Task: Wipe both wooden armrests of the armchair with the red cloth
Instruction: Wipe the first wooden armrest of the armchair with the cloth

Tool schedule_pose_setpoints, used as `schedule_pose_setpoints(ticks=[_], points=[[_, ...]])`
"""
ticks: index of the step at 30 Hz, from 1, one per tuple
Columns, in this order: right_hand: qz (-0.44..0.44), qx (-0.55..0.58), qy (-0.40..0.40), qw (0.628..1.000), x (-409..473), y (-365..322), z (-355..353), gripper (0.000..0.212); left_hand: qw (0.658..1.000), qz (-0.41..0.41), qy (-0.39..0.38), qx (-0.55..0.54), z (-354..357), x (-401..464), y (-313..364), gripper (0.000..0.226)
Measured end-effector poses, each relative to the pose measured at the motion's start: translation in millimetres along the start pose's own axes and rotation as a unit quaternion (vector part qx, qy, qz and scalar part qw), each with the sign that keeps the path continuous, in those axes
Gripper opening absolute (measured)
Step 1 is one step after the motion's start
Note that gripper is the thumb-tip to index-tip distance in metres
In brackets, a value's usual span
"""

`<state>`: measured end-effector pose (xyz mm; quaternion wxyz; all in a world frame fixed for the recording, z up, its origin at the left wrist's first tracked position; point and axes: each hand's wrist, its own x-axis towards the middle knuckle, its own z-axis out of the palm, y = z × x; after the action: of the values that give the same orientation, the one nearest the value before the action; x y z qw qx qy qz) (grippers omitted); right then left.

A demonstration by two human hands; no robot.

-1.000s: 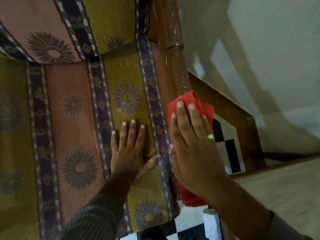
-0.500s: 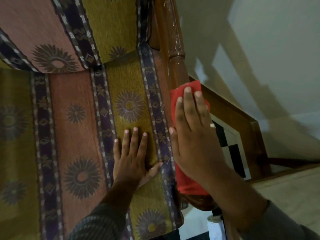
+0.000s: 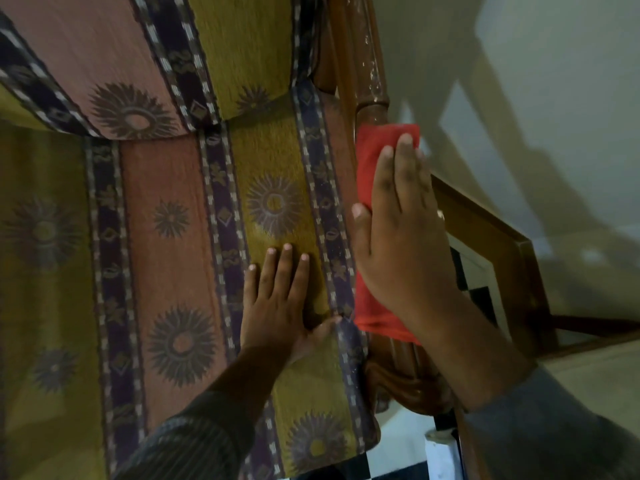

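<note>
The red cloth (image 3: 369,161) lies folded along the right wooden armrest (image 3: 370,81) of the armchair. My right hand (image 3: 401,237) presses flat on top of the cloth, fingers pointing toward the chair's back. The armrest's rounded front end (image 3: 408,386) shows below the cloth. My left hand (image 3: 280,299) rests flat on the patterned seat cushion (image 3: 166,237), fingers spread, holding nothing. The other armrest is out of view.
The striped back cushion (image 3: 131,64) fills the upper left. A pale wall (image 3: 536,98) rises right of the armrest. A wooden-framed piece (image 3: 512,258) stands beside the chair over black and white checkered floor tiles (image 3: 474,285).
My right hand has slid the red cloth along the armrest toward the chair's back, uncovering the armrest's front end. My left hand stays flat on the seat.
</note>
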<state>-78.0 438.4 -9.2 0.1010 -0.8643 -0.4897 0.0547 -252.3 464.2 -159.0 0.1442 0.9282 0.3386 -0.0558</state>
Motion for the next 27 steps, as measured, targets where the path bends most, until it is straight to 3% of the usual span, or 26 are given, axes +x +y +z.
schedule_pose_setpoints(ticks=[9,17,27], points=[[-0.137,-0.122,-0.022,0.983,69.8,-0.3,-5.0,0.068,0.995,0.044,0.002,0.086,-50.7,139.2,-69.8,0.123],[-0.018,0.001,0.014,1.000,94.5,-5.3,1.3,0.064,0.997,0.048,0.044,0.043,-44.0,142.3,-72.7,0.117],[-0.092,-0.073,0.016,0.993,160.2,-2.1,-0.8,0.075,0.995,0.053,0.070,0.039,-35.6,145.3,-75.3,0.114]])
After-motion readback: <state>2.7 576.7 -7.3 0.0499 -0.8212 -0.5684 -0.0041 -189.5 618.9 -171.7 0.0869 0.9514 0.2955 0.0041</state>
